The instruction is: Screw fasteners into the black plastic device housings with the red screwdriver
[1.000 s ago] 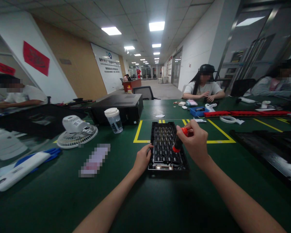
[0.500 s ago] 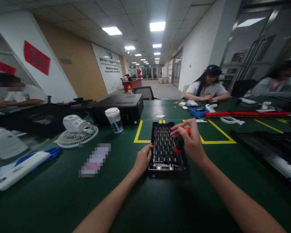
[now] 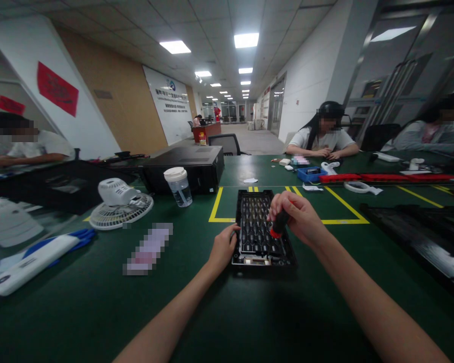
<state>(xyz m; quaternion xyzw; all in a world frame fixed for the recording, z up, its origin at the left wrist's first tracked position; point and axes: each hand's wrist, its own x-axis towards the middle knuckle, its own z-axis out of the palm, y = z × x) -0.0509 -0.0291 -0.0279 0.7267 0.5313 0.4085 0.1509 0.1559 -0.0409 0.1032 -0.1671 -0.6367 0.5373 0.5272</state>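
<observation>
A black rectangular casing (image 3: 254, 226) with rows of ribbed cells lies flat on the green table. My left hand (image 3: 223, 248) is closed on its left edge, fingers against the side wall. In my right hand (image 3: 295, 216), the fingers wrap round a screwdriver (image 3: 279, 225) with a black and red handle. The screwdriver points down over the right side of the casing; I cannot make out where its tip ends. At the casing's near end lies a light metallic strip (image 3: 254, 261).
Left of the casing stand a lidded cup (image 3: 178, 187), a white fan (image 3: 121, 204) and a large black box (image 3: 183, 169). Black panels (image 3: 419, 242) lie to the right. Across the table, a co-worker (image 3: 323, 133) sits behind a blue tray (image 3: 310, 174).
My right hand has closed down over the screwdriver's handle, covering its red top, with the fingers now curled in. My left hand and the casing have stayed put.
</observation>
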